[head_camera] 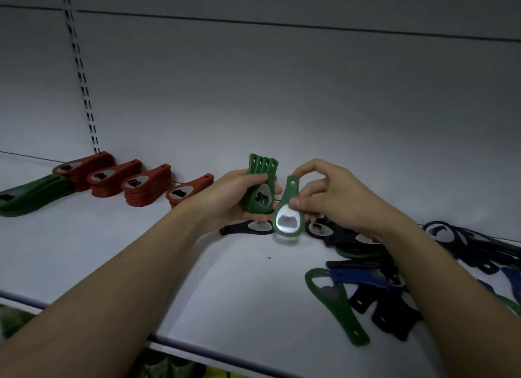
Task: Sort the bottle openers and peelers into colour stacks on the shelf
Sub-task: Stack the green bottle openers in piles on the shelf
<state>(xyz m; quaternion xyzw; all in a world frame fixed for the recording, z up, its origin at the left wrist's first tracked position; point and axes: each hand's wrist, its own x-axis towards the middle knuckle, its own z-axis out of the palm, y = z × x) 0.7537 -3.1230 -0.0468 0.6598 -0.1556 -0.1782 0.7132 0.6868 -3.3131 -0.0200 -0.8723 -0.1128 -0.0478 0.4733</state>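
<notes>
My left hand [225,197] grips a bundle of several green bottle openers [260,180], handles pointing up, above the white shelf [112,245]. Just to its right, my right hand [329,197] pinches a single green bottle opener [287,214] by its middle, its metal head hanging down. At the back left stand red opener stacks [146,189] and one green stack [31,194]. A loose heap of dark blue, black and green openers [389,282] lies at the right, partly under my right forearm.
A loose green opener [335,304] lies near the shelf's front edge on the right. A black opener [242,228] lies under my hands. A slotted upright [80,73] runs up the back wall. The shelf's front edge [197,352] crosses the bottom.
</notes>
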